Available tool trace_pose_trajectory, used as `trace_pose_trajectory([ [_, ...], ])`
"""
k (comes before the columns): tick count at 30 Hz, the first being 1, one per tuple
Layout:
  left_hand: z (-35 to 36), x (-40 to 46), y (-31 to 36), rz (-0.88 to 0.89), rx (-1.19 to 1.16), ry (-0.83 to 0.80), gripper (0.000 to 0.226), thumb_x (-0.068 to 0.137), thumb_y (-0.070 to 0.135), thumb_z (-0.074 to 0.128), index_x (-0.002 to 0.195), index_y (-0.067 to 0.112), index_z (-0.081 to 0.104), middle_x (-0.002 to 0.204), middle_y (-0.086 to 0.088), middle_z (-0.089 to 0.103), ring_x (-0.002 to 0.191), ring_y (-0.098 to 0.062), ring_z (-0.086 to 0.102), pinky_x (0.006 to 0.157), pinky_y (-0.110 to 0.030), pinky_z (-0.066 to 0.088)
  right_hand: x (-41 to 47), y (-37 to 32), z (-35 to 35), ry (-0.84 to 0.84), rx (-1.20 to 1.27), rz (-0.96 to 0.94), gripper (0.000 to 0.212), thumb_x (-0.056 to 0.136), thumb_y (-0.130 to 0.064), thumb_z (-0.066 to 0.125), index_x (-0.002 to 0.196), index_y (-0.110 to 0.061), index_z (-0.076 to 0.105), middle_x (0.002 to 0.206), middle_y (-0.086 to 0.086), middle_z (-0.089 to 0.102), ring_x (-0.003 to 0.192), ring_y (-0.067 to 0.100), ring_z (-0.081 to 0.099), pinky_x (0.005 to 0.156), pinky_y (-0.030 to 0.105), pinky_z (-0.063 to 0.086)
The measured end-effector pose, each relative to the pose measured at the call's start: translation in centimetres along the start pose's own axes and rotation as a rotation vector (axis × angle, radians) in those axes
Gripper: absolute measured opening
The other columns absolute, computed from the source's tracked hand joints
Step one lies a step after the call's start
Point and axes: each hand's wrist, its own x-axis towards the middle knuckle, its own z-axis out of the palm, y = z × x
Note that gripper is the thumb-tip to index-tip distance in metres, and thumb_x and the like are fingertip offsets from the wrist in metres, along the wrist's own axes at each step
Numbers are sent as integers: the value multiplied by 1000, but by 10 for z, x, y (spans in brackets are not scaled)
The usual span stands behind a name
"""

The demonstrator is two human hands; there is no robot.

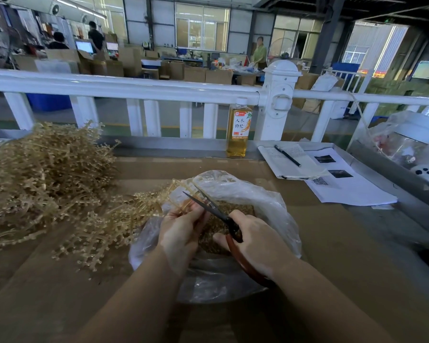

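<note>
Left forearm [144, 293], right forearm [315, 293] bare to frame edge; left grip [181, 229], right grip [255, 241] bare; nails apparently short.

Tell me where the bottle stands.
Head view, right of centre: the bottle stands before the white railing post, just left of the notebook.

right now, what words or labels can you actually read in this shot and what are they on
"人参枸杞": on the label of the drink bottle by the white railing.
Small red logo at the top of that label: too blurred to read.
Handwriting on the open notebook: too small to read.
Printed sheet: a QR code and two dark photos, no readable words.
</note>
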Motion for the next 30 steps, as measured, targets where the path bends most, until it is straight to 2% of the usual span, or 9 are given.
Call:
trace_pose_trajectory([
  [5,0,0,-1,0,8,-9,15,85,-13,54,82,0,59,77,-9,62,75,-18,63,53,-21,57,1,0,-1,0,1,-8,29,88,-58,52,83,-31,41,79,-8,52,77,14,53,66,28,36],
  [10,-1,2,-3,-11,13,-26,14,84,-13,56,90,-1,61,72,-6,68,62,-11,69,52,-20,55,1,2,-2,10,-33,-17,34,89,-59,49,92,-25,48,80,-3,60,77,15,57,67,28,41],
  [13,-2,2,-2,-31,-4,-22,12,82,-12,59,86,-1,62,65,-5,69,57,-11,69,51,-20,54,1,3,-1,22,-49,-28,36,89,-60,48,94,-24,50,79,-4,61,77,16,59,68,29,44],
  [17,-2,1,-1,-39,22,-12,12,81,-12,60,85,-1,62,67,-7,68,53,-10,67,48,-19,53,0,6,0,32,-78,-46,33,90,-59,48,91,-26,47,75,-8,58,72,13,57,65,25,42],
  [19,-2,0,-2,-34,40,-16,12,81,-12,59,87,-1,62,71,-8,68,56,-13,68,49,-19,53,0,8,1,35,-83,-55,33,89,-59,49,93,-26,48,76,-8,59,73,13,59,67,25,45],
  [22,-1,0,-3,-17,66,-12,18,82,-12,59,97,-2,62,83,-10,67,71,-18,66,52,-21,56,-2,11,3,64,-106,-72,36,89,-60,50,97,-25,51,79,-5,61,75,14,59,70,28,49],
  [27,-1,-2,-5,11,131,-37,28,84,-13,53,110,-5,61,82,-11,68,75,-21,67,62,-25,58,-3,17,6,80,-144,-78,34,87,-63,49,88,-31,39,81,-4,56,75,13,54,68,27,45],
  [30,-2,-1,-5,10,142,-26,33,84,-14,53,115,-7,59,85,-13,68,77,-23,66,60,-24,58,-2,17,7,85,-147,-81,33,87,-64,48,87,-32,37,80,-5,55,74,13,53,65,26,40],
])
